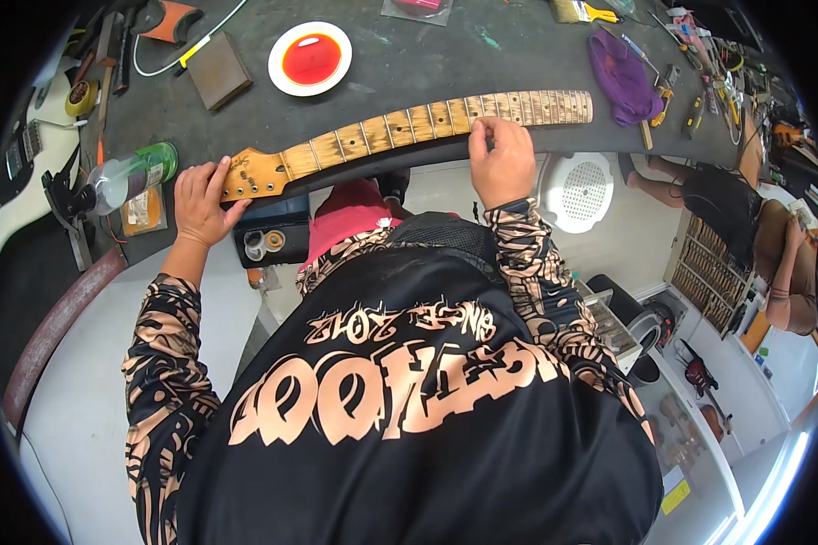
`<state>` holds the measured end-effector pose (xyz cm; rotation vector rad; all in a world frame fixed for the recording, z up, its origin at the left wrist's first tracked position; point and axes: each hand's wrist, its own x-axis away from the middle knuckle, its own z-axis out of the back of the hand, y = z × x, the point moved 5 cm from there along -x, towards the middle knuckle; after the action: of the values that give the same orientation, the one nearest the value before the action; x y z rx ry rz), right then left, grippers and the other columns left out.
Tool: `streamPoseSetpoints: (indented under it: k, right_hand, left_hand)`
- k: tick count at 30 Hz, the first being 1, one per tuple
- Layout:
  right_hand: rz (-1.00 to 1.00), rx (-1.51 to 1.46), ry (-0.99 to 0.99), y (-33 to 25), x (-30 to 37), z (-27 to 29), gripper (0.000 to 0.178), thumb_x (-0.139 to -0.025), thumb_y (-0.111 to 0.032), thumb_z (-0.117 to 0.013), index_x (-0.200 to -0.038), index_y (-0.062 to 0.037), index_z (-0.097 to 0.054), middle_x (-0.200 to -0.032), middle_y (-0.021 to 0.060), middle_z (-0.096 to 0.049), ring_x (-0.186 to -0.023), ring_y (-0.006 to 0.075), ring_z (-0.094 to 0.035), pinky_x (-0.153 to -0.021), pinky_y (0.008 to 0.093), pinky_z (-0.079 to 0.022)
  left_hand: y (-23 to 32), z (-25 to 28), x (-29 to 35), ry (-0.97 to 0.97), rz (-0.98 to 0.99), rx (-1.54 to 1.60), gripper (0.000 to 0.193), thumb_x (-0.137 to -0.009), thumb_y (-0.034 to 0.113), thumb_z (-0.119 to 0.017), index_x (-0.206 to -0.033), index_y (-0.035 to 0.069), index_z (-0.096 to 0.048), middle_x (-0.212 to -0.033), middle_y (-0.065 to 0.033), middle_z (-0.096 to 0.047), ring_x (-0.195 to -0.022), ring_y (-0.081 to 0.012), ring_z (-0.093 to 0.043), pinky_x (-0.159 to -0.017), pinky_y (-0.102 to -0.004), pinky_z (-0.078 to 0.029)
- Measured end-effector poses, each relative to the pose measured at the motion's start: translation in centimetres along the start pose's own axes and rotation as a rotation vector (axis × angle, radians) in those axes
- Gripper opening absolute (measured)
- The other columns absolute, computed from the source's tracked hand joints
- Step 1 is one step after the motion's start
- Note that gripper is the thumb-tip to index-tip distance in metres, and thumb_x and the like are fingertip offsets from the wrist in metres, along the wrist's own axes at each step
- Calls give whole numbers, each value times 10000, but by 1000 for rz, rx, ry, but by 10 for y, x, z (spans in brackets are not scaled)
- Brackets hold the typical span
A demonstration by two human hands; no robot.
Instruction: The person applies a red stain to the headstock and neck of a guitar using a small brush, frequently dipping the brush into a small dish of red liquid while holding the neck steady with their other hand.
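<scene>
A guitar neck (373,136) of light wood with dark, burnt-looking streaks lies across the dark bench, headstock to the left. My left hand (203,195) grips the headstock end, fingers over its left edge and thumb at the near corner. Over the upper part of the fretboard is my right hand (503,162), its fingers curled and thumb and forefinger pinched together at the neck's near edge. Whatever lies in that pinch, if anything, is hidden. Beyond the neck sits a white dish (288,84) of red liquid.
Left of the headstock lies a spray bottle (118,182) beside a green bottle (159,162). A brown block (216,73) is near the dish. On the right are a purple cloth (618,73), a paintbrush (580,11) and scattered tools. Another person (732,204) sits at far right.
</scene>
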<state>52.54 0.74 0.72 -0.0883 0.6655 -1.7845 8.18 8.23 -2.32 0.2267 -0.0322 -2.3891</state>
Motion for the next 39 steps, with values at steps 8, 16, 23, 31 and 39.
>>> streamPoseSetpoints:
  k: [8, 16, 23, 31, 39]
  right_hand:
    - [55, 8, 13, -1, 2, -1, 64, -896, -98, -711, -927, -46, -689, -842, 102, -667, -806, 317, -629, -759, 427, -508]
    - [33, 24, 30, -6, 0, 1, 66, -905, -106, -708, -905, -42, -690, -852, 105, -682, -819, 316, -642, -756, 420, -509]
    - [16, -4, 9, -3, 4, 1, 81, -904, -124, -718, -907, -49, -687, -815, 86, -665, -771, 289, -629, -725, 407, -507]
    - [22, -79, -3, -18, 7, -2, 91, -890, -123, -725, -929, -45, -699, -828, 81, -678, -778, 275, -638, -734, 388, -516]
    - [-18, -52, -16, -19, 5, -9, 71, -892, -106, -722, -918, -46, -697, -829, 83, -677, -794, 297, -639, -752, 404, -514]
  left_hand:
    - [3, 8, -6, 51, -7, -6, 811, -791, 499, -776, -1461, 121, -521, -1216, -99, -563, -1106, -312, -545, -1069, -497, -404]
    - [3, 7, -4, 29, 9, -4, 819, -772, 486, -794, -1455, 122, -527, -1209, -91, -564, -1106, -311, -543, -1071, -492, -401]
    - [2, 8, -6, 43, 10, 36, 807, -769, 477, -799, -1446, 123, -537, -1206, -91, -563, -1106, -312, -542, -1070, -492, -400]
    - [4, 9, -6, 43, 13, 16, 804, -770, 481, -796, -1443, 123, -539, -1198, -91, -566, -1098, -312, -548, -1072, -493, -402]
    - [4, 10, -5, 32, 22, 4, 806, -770, 483, -794, -1444, 123, -536, -1204, -91, -564, -1105, -308, -548, -1074, -497, -402]
